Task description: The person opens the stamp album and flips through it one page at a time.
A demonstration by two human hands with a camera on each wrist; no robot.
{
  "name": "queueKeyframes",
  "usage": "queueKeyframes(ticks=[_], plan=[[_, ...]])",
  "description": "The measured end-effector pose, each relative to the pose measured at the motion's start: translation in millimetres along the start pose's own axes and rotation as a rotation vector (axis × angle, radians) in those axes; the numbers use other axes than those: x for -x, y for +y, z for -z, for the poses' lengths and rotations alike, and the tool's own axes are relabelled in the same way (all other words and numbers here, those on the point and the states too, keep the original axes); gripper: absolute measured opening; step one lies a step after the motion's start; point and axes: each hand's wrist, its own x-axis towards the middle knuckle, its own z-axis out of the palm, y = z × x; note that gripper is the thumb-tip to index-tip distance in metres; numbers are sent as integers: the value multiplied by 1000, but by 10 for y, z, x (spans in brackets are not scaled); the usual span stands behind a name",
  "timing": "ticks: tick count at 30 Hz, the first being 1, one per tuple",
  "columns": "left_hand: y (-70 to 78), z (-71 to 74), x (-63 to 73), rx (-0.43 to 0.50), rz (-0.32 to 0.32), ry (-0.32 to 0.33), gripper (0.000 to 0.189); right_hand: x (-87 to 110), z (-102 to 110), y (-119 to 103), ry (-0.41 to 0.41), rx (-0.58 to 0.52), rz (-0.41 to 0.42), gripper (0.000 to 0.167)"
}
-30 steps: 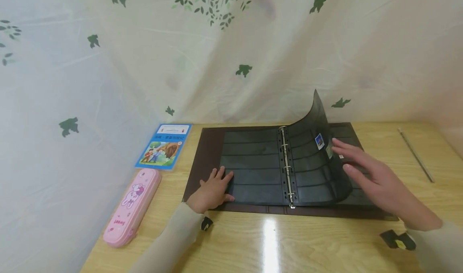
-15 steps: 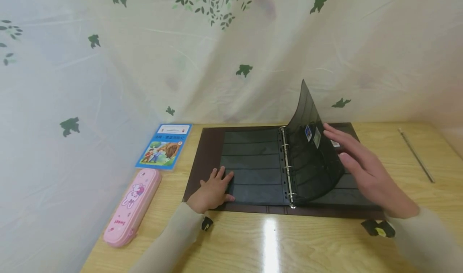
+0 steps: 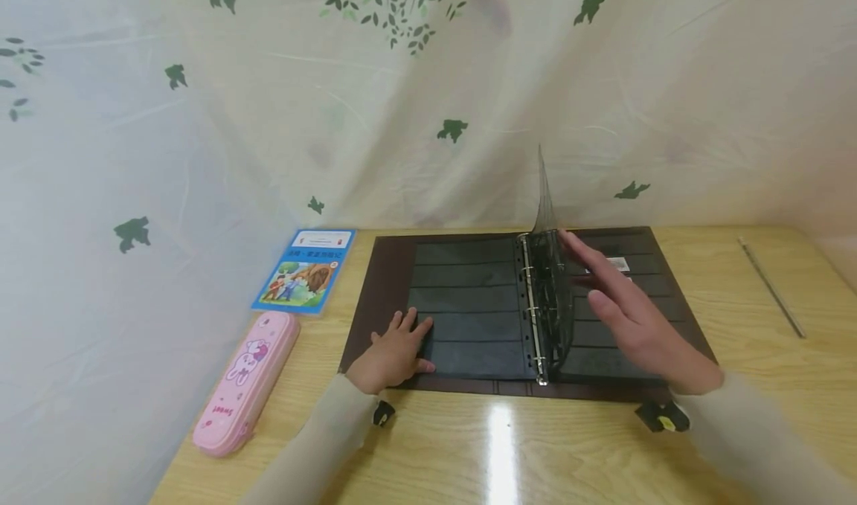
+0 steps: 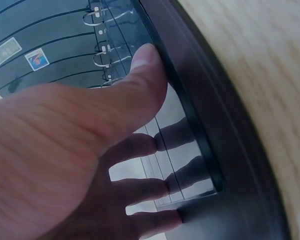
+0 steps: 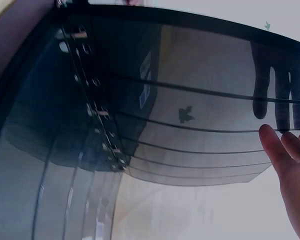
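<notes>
A stamp album with dark brown covers lies spread on the table in the head view, its black pages on metal rings. One black page stands nearly upright at the rings. My right hand is at this page's right side, fingers fairly straight; in the right wrist view its fingertips are at the shiny strips, which reflect them. My left hand rests with spread fingers on the lower left edge of the flat left page. Two stamps, one a colourful stamp, show in the left wrist view.
A pink pencil case and a blue picture booklet lie left of the album. On the right lies a thin metallic stick. A pale curtain with printed leaves hangs behind the table.
My right hand has moved left, and the page has swung from leaning right to nearly upright, uncovering more of the right page beneath. The left hand has stayed in place.
</notes>
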Motion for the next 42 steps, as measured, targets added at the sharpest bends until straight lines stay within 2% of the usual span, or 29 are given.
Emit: queueKeyframes(ticks=[4, 7, 12, 15, 21, 28, 31, 35, 38, 42], plan=[[-4, 4, 3, -13, -5, 9, 75, -4, -90, 52, -30, -70, 11, 51], [-7, 6, 5, -17, -8, 25, 76, 19, -136, 78, -63, -86, -50, 54], [-14, 8, 10, -16, -13, 45, 76, 98, -196, 169, -111, 18, -191, 62], [-16, 10, 17, -14, -19, 53, 76, 154, -234, 254, -134, 89, -253, 62], [-36, 6, 21, -1, -22, 58, 77, 232, -324, 383, -203, 129, -323, 62], [-54, 17, 37, 26, -37, 71, 77, 278, -386, 411, -306, 225, -443, 67], [-86, 23, 36, 42, -64, 87, 73, 290, -393, 409, -339, 252, -460, 68], [-176, 48, 13, 18, -95, 147, 52, 281, -417, 395, -362, 274, -459, 66], [-244, 89, 0, 23, -52, 211, 39, 265, -446, 390, -380, 298, -434, 63], [-255, 167, 2, 69, 3, 282, 36, 251, -481, 389, -408, 351, -396, 61]])
